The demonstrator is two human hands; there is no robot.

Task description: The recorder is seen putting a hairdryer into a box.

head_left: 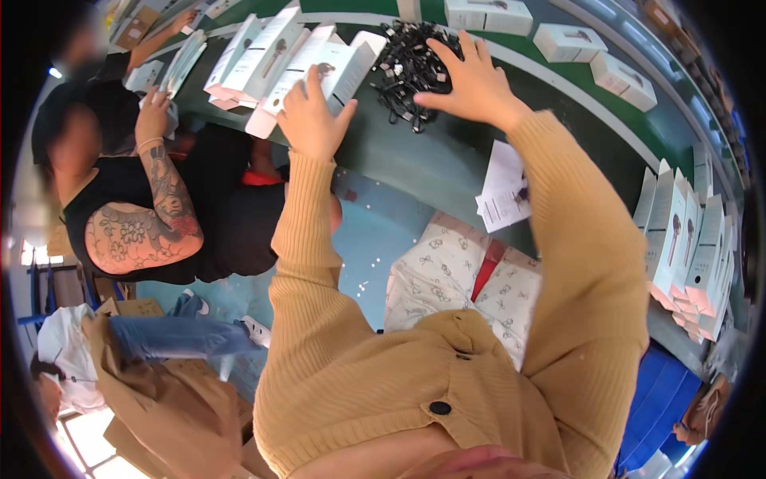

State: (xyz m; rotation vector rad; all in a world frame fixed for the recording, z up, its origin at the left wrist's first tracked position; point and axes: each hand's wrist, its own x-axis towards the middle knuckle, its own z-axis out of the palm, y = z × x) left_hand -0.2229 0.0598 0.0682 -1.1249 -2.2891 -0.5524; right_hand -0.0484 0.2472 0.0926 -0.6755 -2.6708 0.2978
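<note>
A pile of short black cables (pixel 411 68) lies on the dark green work table (pixel 399 156) ahead of me. My right hand (pixel 475 84) hovers at the right side of this pile, thumb and fingers spread, with nothing visible in it. To the left stands a row of white cartons (pixel 263 64) with raised open flaps. My left hand (pixel 313 120) rests against the nearest carton (pixel 347 72) of the row, its fingers stretched out and the thumb apart. Whether the fingertips press on that carton is hard to see.
Several closed white boxes (pixel 570 42) lie along the far right. Printed leaflets (pixel 505 191) sit near my right forearm. More white cartons (pixel 690 239) stand in a row at the right edge. A co-worker (pixel 152 207) sits close on my left, one hand at other cartons.
</note>
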